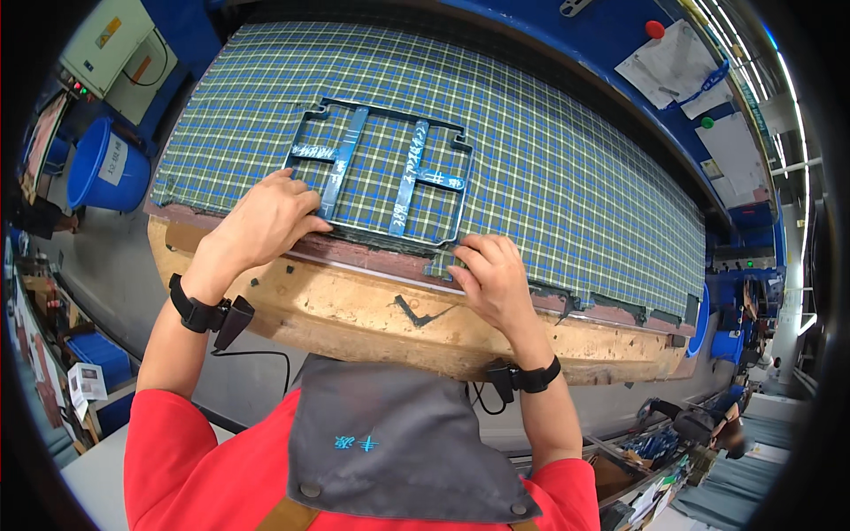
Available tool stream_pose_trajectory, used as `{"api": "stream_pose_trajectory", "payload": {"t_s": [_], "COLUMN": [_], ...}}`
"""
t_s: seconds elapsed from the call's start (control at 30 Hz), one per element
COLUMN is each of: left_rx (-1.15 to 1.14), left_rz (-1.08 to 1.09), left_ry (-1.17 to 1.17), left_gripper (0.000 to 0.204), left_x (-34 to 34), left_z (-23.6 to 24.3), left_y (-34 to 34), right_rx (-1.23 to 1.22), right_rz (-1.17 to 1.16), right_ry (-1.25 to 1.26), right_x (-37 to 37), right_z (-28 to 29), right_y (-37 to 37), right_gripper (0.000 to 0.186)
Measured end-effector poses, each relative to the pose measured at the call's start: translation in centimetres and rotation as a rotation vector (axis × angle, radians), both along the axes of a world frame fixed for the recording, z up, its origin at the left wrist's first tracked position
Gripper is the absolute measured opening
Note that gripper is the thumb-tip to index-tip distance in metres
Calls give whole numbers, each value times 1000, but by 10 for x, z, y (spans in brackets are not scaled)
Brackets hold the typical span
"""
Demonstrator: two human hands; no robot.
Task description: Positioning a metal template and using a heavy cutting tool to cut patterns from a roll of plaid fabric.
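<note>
A dark blue metal frame (382,168) with crossbars lies on blue-green plaid fabric (549,168) spread over a wooden table (354,305). My left hand (270,217) rests on the frame's near left corner, fingers pressed on its edge. My right hand (491,274) lies just off the frame's near right corner, fingers bent on the fabric's edge at the table rim. Each wrist carries a black strap with a small device.
A blue bucket (102,168) stands on the floor at the left, below a grey control box (106,40). Papers (673,66) hang on the blue wall at upper right. Blue crates (97,354) and clutter sit at lower left and lower right.
</note>
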State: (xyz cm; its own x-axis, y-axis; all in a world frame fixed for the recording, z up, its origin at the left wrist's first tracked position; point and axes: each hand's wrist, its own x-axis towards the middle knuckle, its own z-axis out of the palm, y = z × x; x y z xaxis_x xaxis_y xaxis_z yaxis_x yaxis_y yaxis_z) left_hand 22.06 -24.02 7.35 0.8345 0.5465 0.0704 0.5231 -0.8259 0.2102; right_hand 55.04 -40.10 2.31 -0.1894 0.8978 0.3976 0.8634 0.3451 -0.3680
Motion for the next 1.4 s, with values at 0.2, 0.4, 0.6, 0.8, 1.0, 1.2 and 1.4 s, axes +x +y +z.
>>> {"api": "stream_pose_trajectory", "payload": {"t_s": [0.2,0.4,0.6,0.8,1.0,1.2,1.4], "left_rx": [9,90,46,59,96,125,228], "left_rz": [-170,-245,-195,-196,-176,-154,398], "left_ry": [-135,-185,-177,-119,-90,-372,-308], "left_gripper": [16,27,29,21,15,19,26], "left_x": [79,146,157,165,163,153,106], "left_z": [16,-33,-47,-41,-31,-52,-42], "left_y": [18,46,53,56,54,46,53], "right_rx": [-86,-369,-355,-228,-171,-191,-199], "right_rz": [-428,-491,-471,-400,-367,-387,-495], "right_ry": [430,270,250,154,162,162,29], "right_x": [0,-11,-14,-12,-15,-15,-21], "right_z": [22,12,7,-2,5,0,23], "right_y": [46,101,111,117,121,113,104], "right_gripper": [20,36,30,21,20,23,27]}}
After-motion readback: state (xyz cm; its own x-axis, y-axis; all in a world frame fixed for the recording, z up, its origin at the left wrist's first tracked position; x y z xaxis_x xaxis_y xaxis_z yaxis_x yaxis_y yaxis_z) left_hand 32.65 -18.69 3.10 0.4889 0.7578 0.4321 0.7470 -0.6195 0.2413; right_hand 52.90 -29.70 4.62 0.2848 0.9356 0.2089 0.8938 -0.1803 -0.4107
